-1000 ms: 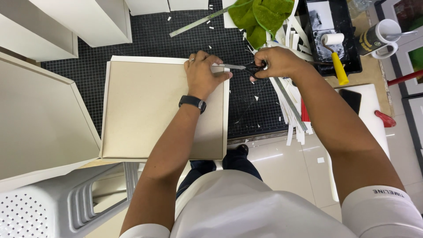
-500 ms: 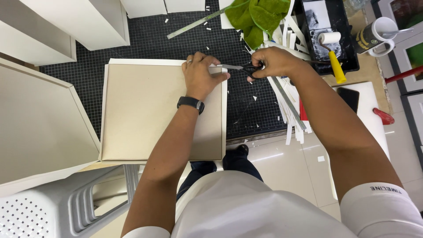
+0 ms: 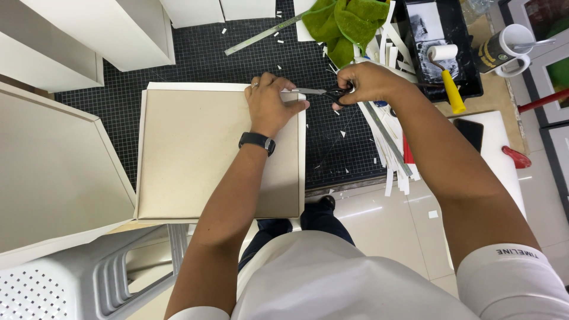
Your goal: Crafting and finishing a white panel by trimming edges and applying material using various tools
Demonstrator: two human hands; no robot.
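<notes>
A square beige board [image 3: 207,154] with a white paper border lies on a black gridded cutting mat [image 3: 344,142]. My left hand [image 3: 271,102] presses down on the board's far right corner; a black watch sits on that wrist. My right hand [image 3: 367,83] grips black-handled scissors [image 3: 320,92], whose blades point left and meet the white edge at that corner, right by my left fingertips.
A pile of white paper strips [image 3: 391,142] and a metal ruler [image 3: 264,34] lie on the mat. A green cloth [image 3: 347,21], a black tray with a yellow-handled roller [image 3: 447,77] and a mug [image 3: 510,47] sit beyond. White boxes [image 3: 89,35] stand far left, a plastic stool [image 3: 71,284] near left.
Both hands stay at the board's far right corner; the scissors have shifted only slightly along the edge.
</notes>
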